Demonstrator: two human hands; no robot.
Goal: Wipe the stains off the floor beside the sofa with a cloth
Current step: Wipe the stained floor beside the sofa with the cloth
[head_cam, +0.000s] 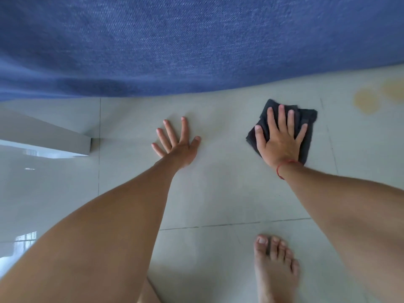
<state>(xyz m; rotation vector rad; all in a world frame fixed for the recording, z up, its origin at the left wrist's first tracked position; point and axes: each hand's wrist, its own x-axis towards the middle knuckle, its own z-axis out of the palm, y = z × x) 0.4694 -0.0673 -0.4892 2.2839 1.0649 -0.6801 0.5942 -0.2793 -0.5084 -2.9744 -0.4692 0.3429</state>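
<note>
A folded dark grey cloth (306,125) lies flat on the pale tiled floor (218,193), just in front of the blue sofa (196,44). My right hand (281,138) presses down on the cloth with fingers spread; a red string circles its wrist. Yellowish stains (367,101) mark the floor to the right of the cloth, near the sofa's edge, apart from it. My left hand (177,141) rests palm-down on the bare floor with fingers spread, holding nothing, left of the cloth.
The sofa's fabric fills the whole top of the view. A pale wall corner or step edge (65,141) juts in from the left. My bare foot (275,267) stands on the tiles at the bottom, below the right arm.
</note>
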